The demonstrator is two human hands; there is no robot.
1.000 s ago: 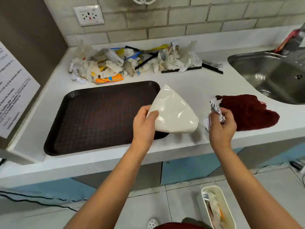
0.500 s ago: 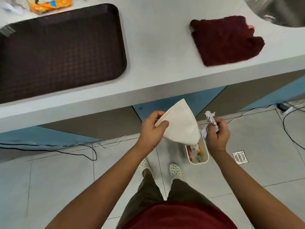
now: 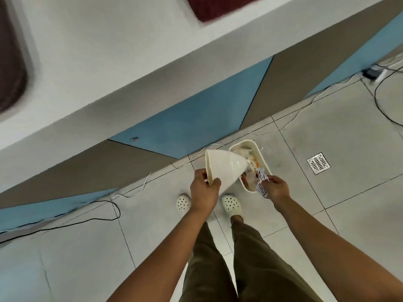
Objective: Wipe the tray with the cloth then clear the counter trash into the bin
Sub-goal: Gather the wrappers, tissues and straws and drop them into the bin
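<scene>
The left hand (image 3: 204, 190) pinches the rim of a white, smooth conical paper cup (image 3: 222, 167), thumb outside and fingers (image 3: 214, 184) curled over the edge. It looks light, thin-walled and easily crushed, so the stiffer rim is the sensible hold. Its long axis runs from the open mouth by the fingers to the narrow tip, which points away and rightward over the white oblong plastic bin (image 3: 261, 158) on the floor. The right hand (image 3: 273, 188) grips a crumpled printed wrapper (image 3: 261, 182), soft and weightless-looking, just above the bin's near rim.
</scene>
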